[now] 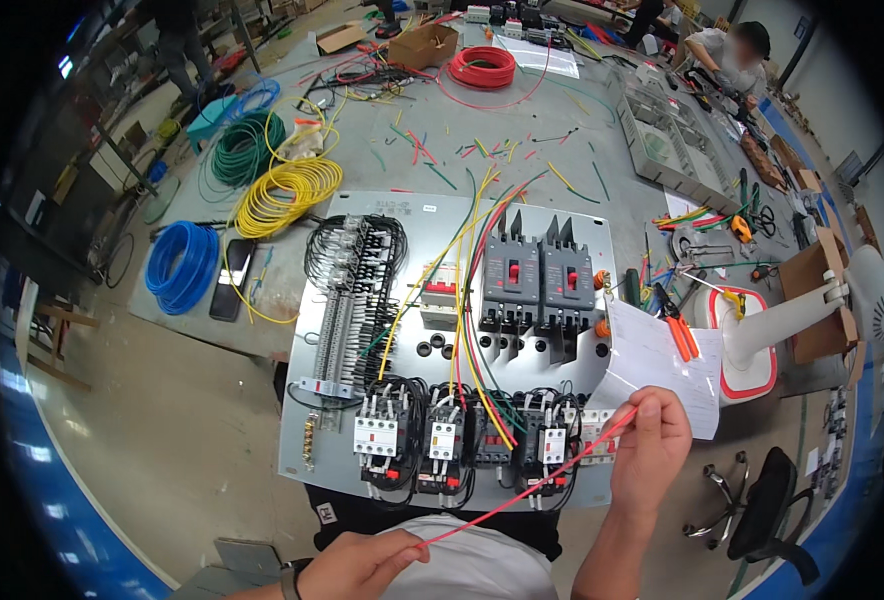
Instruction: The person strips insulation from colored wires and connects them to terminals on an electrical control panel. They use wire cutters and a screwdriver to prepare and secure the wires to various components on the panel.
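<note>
A red wire stretches between my two hands, across the near edge of a metal mounting plate. My left hand pinches its lower end, and my right hand pinches it higher up at the right. Behind the wire, a row of contactors with black wiring lines the plate's near side. Two dark circuit breakers with red toggles sit farther back. Loose yellow, red and green wires lie over the plate's middle. A terminal strip runs down its left side.
Left of the plate are blue, yellow and green wire coils and a phone. At right, orange-handled pliers rest on a paper sheet, by a white fan. A co-worker sits far right.
</note>
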Available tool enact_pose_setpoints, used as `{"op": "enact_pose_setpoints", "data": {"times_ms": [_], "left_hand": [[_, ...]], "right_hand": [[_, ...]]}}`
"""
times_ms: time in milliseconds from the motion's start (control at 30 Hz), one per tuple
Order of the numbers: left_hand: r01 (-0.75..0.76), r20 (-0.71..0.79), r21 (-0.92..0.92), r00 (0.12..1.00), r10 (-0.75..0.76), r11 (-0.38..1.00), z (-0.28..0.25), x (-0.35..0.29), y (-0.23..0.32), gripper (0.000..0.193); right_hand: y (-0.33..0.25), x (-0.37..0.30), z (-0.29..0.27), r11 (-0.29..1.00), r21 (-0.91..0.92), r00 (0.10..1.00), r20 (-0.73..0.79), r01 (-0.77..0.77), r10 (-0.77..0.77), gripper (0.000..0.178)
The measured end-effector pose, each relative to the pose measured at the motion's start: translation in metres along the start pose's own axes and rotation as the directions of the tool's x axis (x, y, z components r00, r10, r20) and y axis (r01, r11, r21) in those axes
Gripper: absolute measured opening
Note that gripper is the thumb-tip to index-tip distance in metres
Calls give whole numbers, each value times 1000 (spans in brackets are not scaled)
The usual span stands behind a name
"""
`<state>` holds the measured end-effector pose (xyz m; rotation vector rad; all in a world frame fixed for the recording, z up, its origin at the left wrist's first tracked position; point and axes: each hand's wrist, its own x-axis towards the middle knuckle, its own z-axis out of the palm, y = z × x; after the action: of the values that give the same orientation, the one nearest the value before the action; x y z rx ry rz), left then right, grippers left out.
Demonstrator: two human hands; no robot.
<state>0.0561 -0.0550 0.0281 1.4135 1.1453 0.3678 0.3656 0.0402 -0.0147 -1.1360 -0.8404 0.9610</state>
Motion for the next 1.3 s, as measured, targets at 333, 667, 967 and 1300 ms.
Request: {"op": "enact_pose_setpoints", "data": {"times_ms": [333,667,967,1300], "left_hand": [[-61,-69,11,996,62,998,28,10,28,19],[-56,98,50,994,51,997,27,1,26,18],[-356,-28,222,928,371,908,24,31,17,12],[-438,-122,272,868,482,857,20,41,24,14]], "right_hand": [[-15,-58,13,951,10,875,395,-310,281,10],[-23,-58,-12,967,195,956,273,-163,106,9],[-19,-68,3,961,162,929,335,-224,160,8],[-20,-81,23,934,148,837,505,-325,211,16]]}}
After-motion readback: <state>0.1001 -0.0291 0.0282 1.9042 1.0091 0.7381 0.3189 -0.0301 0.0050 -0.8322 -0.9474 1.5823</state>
